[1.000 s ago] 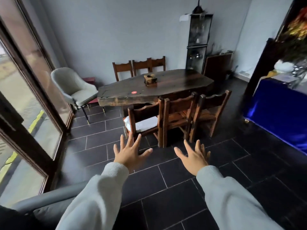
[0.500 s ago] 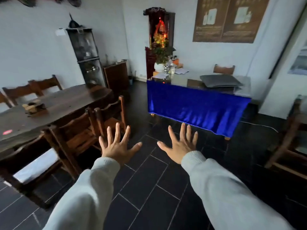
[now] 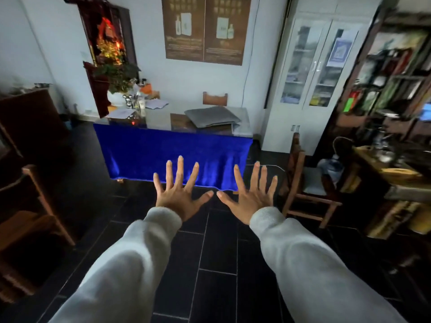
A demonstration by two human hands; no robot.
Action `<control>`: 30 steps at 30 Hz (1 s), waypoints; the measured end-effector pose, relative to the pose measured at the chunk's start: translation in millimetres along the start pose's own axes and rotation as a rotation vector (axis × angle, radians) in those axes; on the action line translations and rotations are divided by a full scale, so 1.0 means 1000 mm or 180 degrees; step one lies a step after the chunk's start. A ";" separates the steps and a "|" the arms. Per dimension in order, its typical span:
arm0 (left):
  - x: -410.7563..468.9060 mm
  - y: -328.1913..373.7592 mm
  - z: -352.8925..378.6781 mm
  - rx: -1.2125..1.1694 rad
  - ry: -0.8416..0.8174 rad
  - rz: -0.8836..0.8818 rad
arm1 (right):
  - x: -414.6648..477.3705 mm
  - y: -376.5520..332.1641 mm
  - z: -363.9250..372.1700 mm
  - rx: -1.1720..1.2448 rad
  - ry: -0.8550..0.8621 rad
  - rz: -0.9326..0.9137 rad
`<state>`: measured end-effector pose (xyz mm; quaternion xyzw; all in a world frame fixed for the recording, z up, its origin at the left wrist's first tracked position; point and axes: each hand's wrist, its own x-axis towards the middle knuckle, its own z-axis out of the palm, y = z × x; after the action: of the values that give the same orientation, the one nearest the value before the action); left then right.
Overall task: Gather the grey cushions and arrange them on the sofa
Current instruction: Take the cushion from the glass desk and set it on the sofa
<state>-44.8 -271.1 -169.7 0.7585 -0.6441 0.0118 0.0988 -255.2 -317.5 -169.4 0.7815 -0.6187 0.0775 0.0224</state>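
– So, from the head camera, what are the hands doing?

– Both are held out in front, backs up, over the dark tiled floor point(image 3: 217, 287). The left hand point(image 3: 179, 197) has its fingers point(image 3: 179, 170) spread wide and holds nothing. The right hand point(image 3: 250, 199) is the same, fingers point(image 3: 255, 177) fanned apart and empty. The two thumbs nearly meet between them. Light grey sleeves point(image 3: 130, 264) cover both arms to the wrists.

– And the grey cushions?

– A flat pile of grey cushions point(image 3: 212, 116) lies on the bench point(image 3: 161, 120) across the room, toward its right end, well apart from the hands. How many are in the pile I cannot tell. A blue cloth point(image 3: 172, 152) hangs down the front of the bench.

– What else is on that bench?

– Papers point(image 3: 156, 104) and a white pot with a green plant point(image 3: 117, 76) at the left end. A wooden chair back point(image 3: 215, 99) shows behind the cushions.

– Around it?

– Two brown posters point(image 3: 205, 29) hang on the wall above, a white glass-door cabinet point(image 3: 312, 73) stands to the right, and a wooden chair with a grey seat pad point(image 3: 313, 180) sits near the right hand.
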 end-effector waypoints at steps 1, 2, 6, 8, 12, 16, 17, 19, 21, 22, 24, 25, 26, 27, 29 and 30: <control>0.022 -0.001 0.001 -0.0009 0.0033 0.0055 | 0.020 0.000 0.000 -0.0016 -0.0003 0.0062; 0.045 -0.002 0.003 -0.0015 0.0061 0.0096 | 0.042 0.000 0.000 -0.0024 0.0000 0.0105; 0.133 -0.015 0.005 -0.0012 0.0027 0.0207 | 0.125 -0.007 0.004 -0.0056 0.0000 0.0208; 0.173 -0.023 0.008 0.0023 -0.0007 0.0248 | 0.160 -0.011 0.010 -0.0061 0.0003 0.0277; 0.241 -0.039 0.019 -0.0063 -0.0118 0.0111 | 0.219 -0.014 0.026 -0.0041 -0.0127 0.0363; 0.306 -0.051 0.043 -0.0023 -0.0151 0.0115 | 0.290 -0.009 0.046 -0.0090 -0.0305 0.0374; 0.323 -0.053 0.049 -0.0032 -0.0183 0.0105 | 0.308 -0.007 0.052 -0.0102 -0.0340 0.0349; 0.359 -0.054 0.061 -0.0070 -0.0253 0.0053 | 0.347 -0.003 0.064 -0.0113 -0.0368 0.0294; 0.402 -0.053 0.074 -0.0050 -0.0298 0.0033 | 0.394 0.003 0.076 -0.0066 -0.0382 0.0262; 0.424 -0.052 0.079 -0.0022 -0.0319 0.0031 | 0.419 0.006 0.081 -0.0020 -0.0391 0.0251; 0.473 -0.049 0.090 0.0000 -0.0355 -0.0005 | 0.470 0.014 0.092 0.0068 -0.0410 0.0231; 0.497 -0.048 0.094 -0.0022 -0.0381 -0.0042 | 0.496 0.018 0.097 0.0095 -0.0434 0.0225; 0.522 -0.046 0.099 -0.0047 -0.0413 -0.0081 | 0.522 0.023 0.101 0.0119 -0.0458 0.0232; 0.546 -0.044 0.103 -0.0051 -0.0444 -0.0109 | 0.548 0.028 0.104 0.0141 -0.0476 0.0246; 0.592 -0.042 0.109 -0.0005 -0.0476 -0.0145 | 0.598 0.036 0.109 0.0150 -0.0536 0.0237; 0.614 -0.041 0.112 -0.0005 -0.0478 -0.0195 | 0.622 0.040 0.111 0.0138 -0.0569 0.0205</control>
<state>88.0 -882.0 -195.5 0.7765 -0.6261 -0.0487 0.0512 -145.7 -940.7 -188.6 0.7652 -0.6412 0.0216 -0.0523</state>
